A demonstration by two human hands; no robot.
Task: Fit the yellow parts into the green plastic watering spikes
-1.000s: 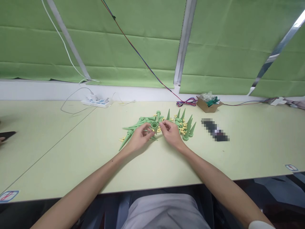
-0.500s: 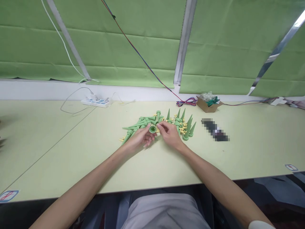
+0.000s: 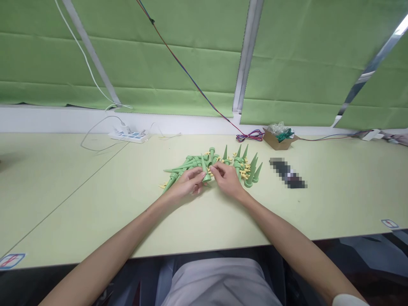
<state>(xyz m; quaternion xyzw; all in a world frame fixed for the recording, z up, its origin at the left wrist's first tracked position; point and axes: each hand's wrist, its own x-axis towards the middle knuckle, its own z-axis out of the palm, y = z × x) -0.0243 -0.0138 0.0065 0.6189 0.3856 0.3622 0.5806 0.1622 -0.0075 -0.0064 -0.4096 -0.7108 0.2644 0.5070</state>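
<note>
Since the previous frame, the green plastic spike (image 3: 206, 173) in the left hand (image 3: 188, 182) has swung over: its open mouth faced the camera, and now its tip points toward the top of the frame with the wide end lower. At the far left edge, the dark shape over the table (image 3: 165, 229) has shrunk to a faint blur.

Head view: at the center of the frame, the left hand grips the spike by its side between thumb and fingers. Just beside it, the right hand (image 3: 228, 176) has its thumb and fingers bent toward each other; whether they pinch a small part I cannot tell. Behind and left of the hands lies a heap of green spikes (image 3: 178, 169); right of center, more spikes (image 3: 251, 171) stand tip up beside a cluster of yellow plastic parts (image 3: 245, 173). A cardboard box (image 3: 277, 143) sits farther back, right of center.

The spike's smooth taper could let it slip if the left hand's grip loosens during a turn. With its wide end angled down, anything loose inside could drop out. Working so close to the heap, a knuckle might also knock spikes over or scatter the yellow parts.
</note>
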